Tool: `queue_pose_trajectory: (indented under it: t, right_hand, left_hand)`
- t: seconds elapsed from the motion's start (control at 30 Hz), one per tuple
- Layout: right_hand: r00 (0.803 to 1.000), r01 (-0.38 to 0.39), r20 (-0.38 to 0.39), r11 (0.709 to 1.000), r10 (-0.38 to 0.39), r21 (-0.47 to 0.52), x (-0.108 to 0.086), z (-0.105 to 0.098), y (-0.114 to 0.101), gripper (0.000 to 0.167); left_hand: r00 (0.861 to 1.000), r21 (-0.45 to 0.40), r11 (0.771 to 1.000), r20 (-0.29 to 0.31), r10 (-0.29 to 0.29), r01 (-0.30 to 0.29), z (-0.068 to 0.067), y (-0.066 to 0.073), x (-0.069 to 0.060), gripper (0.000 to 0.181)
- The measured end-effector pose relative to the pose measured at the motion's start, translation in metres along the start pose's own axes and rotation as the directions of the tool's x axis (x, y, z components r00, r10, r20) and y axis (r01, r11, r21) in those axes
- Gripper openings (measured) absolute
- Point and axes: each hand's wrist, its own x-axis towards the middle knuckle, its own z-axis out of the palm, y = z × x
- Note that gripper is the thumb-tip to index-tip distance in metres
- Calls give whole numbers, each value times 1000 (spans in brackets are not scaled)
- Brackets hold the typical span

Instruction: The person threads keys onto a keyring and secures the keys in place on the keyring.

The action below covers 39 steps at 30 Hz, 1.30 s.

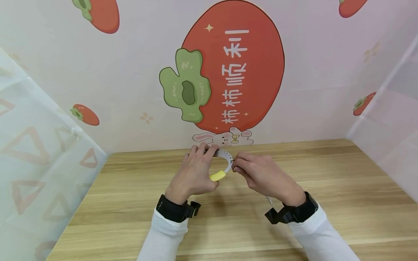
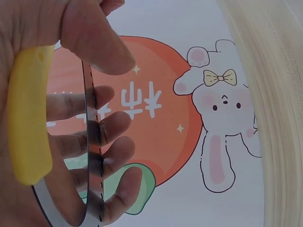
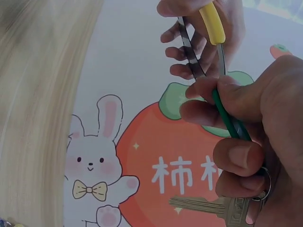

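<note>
My left hand (image 1: 195, 173) grips a U-shaped metal band (image 1: 225, 155) with a row of small slots and a yellow handle (image 2: 31, 113). The handle lies against the palm below the thumb, and the fingers curl across the band's far side. At the bend of the band, my right hand (image 1: 258, 174) pinches a narrow green-edged piece (image 3: 225, 113) between thumb and fingers. From it a metal ring (image 3: 269, 184) hangs beside the curled fingers, with a brass-coloured key (image 3: 203, 204) on it. The right fingers hide the spot where the green-edged piece meets the band.
Both hands are above a wood-grain table (image 1: 130, 217). Behind it stands a white printed backdrop (image 1: 137, 72) with a large red fruit and a rabbit. White sheets hang at both sides. A small silvery piece (image 1: 269, 200) shows beneath the right wrist.
</note>
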Motion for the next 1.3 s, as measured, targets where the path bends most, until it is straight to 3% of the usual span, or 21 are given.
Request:
queue_pose_trajectory:
  t: [0.3,0.77,0.9,1.1,1.3]
  right_hand:
    - [1000,-29,-1,998,29,-49,1,2,-3,6]
    - [976,-217,5,976,218,-32,2,1,-13,20]
    - [970,-241,25,971,241,-2,3,1,-13,17]
    - [976,-211,72,977,208,37,3,-2,-9,7]
    - [994,-87,69,996,84,32,0,-4,-4,2]
  left_hand:
    - [999,11,1000,-30,18,-17,2,0,1,85]
    - [995,60,997,-94,44,-39,9,5,3,87]
    - [994,71,997,-95,46,-40,9,4,3,87]
    - [997,56,998,-66,32,-28,7,3,2,87]
    - [1000,13,1000,-6,13,-13,4,1,1,84]
